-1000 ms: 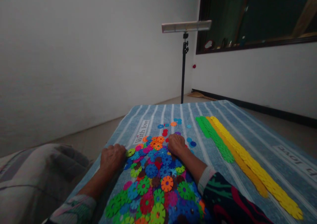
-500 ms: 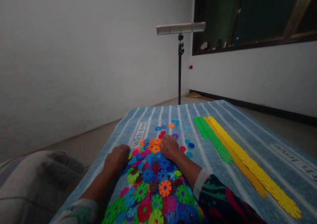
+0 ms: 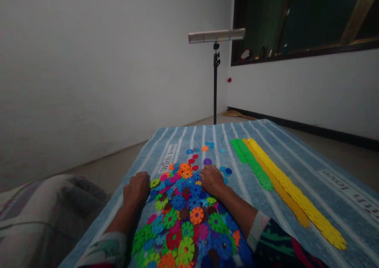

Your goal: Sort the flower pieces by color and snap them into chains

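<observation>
A loose pile of colourful flower-shaped plastic discs (image 3: 179, 202) spreads over the striped blue cloth (image 3: 251, 220) in front of me. My left hand (image 3: 136, 187) rests at the pile's left edge, by a lime-green disc, its fingers curled and pressed together. My right hand (image 3: 212, 180) lies on the pile's right side, knuckles up, beside blue and orange discs. Its fingers are bent down, and their tips are hidden, as is anything under them. Just beyond it are a purple disc (image 3: 207, 161) and a few red discs (image 3: 195, 167).
To the right lie a green row of overlapping discs (image 3: 251, 164), a darker yellow row (image 3: 288, 199) and a bright yellow row (image 3: 308, 208). Scattered blue discs (image 3: 228, 170) lie between. A lamp stand (image 3: 215, 86) rises behind the table; grey fabric (image 3: 59, 216) bulges at left.
My right hand has shifted right and slightly nearer, off the red discs, one more of which now shows. My left hand has moved slightly left. The view has shifted a little.
</observation>
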A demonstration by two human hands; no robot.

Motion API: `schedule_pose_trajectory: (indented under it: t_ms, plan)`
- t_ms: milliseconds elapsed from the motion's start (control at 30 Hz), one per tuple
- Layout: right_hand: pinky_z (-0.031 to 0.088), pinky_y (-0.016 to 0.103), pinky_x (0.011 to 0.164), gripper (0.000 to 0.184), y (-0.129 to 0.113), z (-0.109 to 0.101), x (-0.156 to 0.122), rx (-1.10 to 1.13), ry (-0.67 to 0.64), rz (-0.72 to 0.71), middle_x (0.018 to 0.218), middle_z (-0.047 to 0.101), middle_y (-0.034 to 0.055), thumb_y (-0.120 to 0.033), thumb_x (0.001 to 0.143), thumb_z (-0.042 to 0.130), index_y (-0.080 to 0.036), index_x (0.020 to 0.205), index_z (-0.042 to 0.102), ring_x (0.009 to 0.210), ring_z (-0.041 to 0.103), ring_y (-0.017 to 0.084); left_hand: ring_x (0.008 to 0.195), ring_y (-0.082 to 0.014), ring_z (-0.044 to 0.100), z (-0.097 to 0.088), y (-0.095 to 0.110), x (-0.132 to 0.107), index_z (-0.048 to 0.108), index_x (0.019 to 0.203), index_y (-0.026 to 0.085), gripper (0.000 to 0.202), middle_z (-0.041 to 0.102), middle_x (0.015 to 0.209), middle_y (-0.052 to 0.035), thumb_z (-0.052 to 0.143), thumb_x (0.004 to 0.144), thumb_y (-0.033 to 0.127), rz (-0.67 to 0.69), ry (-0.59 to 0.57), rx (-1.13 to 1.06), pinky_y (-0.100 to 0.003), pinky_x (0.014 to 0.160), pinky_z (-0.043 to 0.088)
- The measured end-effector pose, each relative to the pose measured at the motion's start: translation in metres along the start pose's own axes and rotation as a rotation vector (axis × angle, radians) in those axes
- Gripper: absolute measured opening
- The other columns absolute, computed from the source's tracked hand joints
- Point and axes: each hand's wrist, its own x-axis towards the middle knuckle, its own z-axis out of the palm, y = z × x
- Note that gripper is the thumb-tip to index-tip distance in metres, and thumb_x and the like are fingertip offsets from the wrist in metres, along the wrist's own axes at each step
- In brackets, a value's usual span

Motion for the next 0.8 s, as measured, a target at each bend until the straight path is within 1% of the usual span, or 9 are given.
schedule_pose_trajectory:
  t_ms: [100, 200, 267, 300, 400, 500, 600, 700, 800]
  plan:
    - [0.039, 0.029, 0.093, 0.029, 0.002, -0.005, -0.012, 0.015, 0.002, -0.019, 0.105, 0.068, 0.0070, -0.021, 0.099, 0.041, -0.019, 0.094, 0.070, 0.102, 0.059, 0.019, 0.111, -0.0273, 0.064, 0.012, -0.008, -0.002, 0.062, 0.109, 0.015, 0.036, 0.066, 0.122, -0.0168, 0.030, 0.094, 0.017, 0.010, 0.048, -0.070, -0.034, 0.083, 0.050]
    - [0.037, 0.033, 0.097, 0.027, 0.019, -0.013, -0.026, -0.033, 0.076, 0.149, 0.114, 0.067, 0.0117, -0.023, 0.098, 0.043, -0.016, 0.105, 0.069, 0.113, 0.056, 0.023, 0.112, -0.0235, 0.065, 0.025, -0.015, 0.001, 0.064, 0.113, 0.016, 0.036, 0.068, 0.123, -0.0135, 0.037, 0.090, 0.011, 0.007, 0.102, -0.166, -0.030, 0.088, 0.049]
    - [0.036, 0.034, 0.099, 0.028, 0.029, -0.016, -0.033, -0.046, 0.083, 0.226, 0.116, 0.066, 0.0142, -0.024, 0.097, 0.045, -0.014, 0.107, 0.068, 0.116, 0.055, 0.025, 0.112, -0.0229, 0.065, 0.032, -0.017, 0.003, 0.067, 0.111, 0.017, 0.037, 0.069, 0.123, -0.0121, 0.041, 0.086, 0.008, 0.014, 0.150, -0.216, -0.029, 0.091, 0.049]
    - [0.037, 0.034, 0.099, 0.027, 0.032, -0.016, -0.036, -0.031, 0.066, 0.218, 0.115, 0.066, 0.0140, -0.025, 0.097, 0.045, -0.014, 0.105, 0.069, 0.115, 0.056, 0.024, 0.112, -0.0229, 0.065, 0.035, -0.017, 0.003, 0.068, 0.109, 0.018, 0.037, 0.070, 0.121, -0.0116, 0.041, 0.086, 0.007, 0.018, 0.171, -0.230, -0.029, 0.092, 0.049]
    - [0.039, 0.028, 0.096, 0.029, 0.036, -0.015, -0.041, 0.097, 0.009, 0.099, 0.108, 0.068, 0.0102, -0.022, 0.099, 0.041, -0.016, 0.098, 0.069, 0.107, 0.059, 0.019, 0.110, -0.0238, 0.065, 0.037, -0.013, 0.000, 0.069, 0.102, 0.017, 0.034, 0.072, 0.113, -0.0120, 0.040, 0.087, 0.008, 0.032, 0.204, -0.212, -0.032, 0.093, 0.048]
    - [0.041, 0.027, 0.095, 0.029, 0.042, -0.016, -0.048, 0.186, 0.029, 0.070, 0.108, 0.068, 0.0093, -0.021, 0.098, 0.040, -0.016, 0.101, 0.068, 0.106, 0.059, 0.017, 0.115, -0.0247, 0.063, 0.032, -0.005, -0.008, 0.068, 0.096, 0.017, 0.029, 0.070, 0.113, -0.0129, 0.039, 0.090, 0.012, 0.052, 0.224, -0.167, -0.034, 0.097, 0.045]
    - [0.042, 0.031, 0.097, 0.026, 0.047, -0.014, -0.060, 0.173, 0.032, 0.067, 0.108, 0.068, 0.0104, -0.024, 0.096, 0.045, -0.016, 0.104, 0.069, 0.107, 0.059, 0.020, 0.109, -0.0225, 0.064, 0.027, 0.009, -0.017, 0.066, 0.095, 0.017, 0.029, 0.071, 0.109, -0.0118, 0.036, 0.095, 0.019, 0.111, 0.168, -0.216, -0.031, 0.093, 0.045]
    - [0.042, 0.035, 0.100, 0.027, 0.040, -0.011, -0.071, 0.227, 0.025, -0.018, 0.111, 0.068, 0.0093, -0.025, 0.093, 0.048, -0.018, 0.108, 0.070, 0.109, 0.059, 0.021, 0.102, -0.0212, 0.065, 0.026, 0.026, -0.025, 0.065, 0.099, 0.018, 0.031, 0.072, 0.106, -0.0098, 0.035, 0.097, 0.026, 0.194, 0.109, -0.322, -0.030, 0.089, 0.046]
    - [0.044, 0.036, 0.101, 0.031, 0.026, -0.012, -0.079, 0.338, 0.027, -0.095, 0.114, 0.070, 0.0084, -0.023, 0.093, 0.046, -0.020, 0.111, 0.071, 0.110, 0.060, 0.021, 0.098, -0.0202, 0.066, 0.028, 0.040, -0.032, 0.065, 0.099, 0.019, 0.031, 0.072, 0.103, -0.0081, 0.036, 0.097, 0.028, 0.273, 0.116, -0.420, -0.029, 0.088, 0.047]
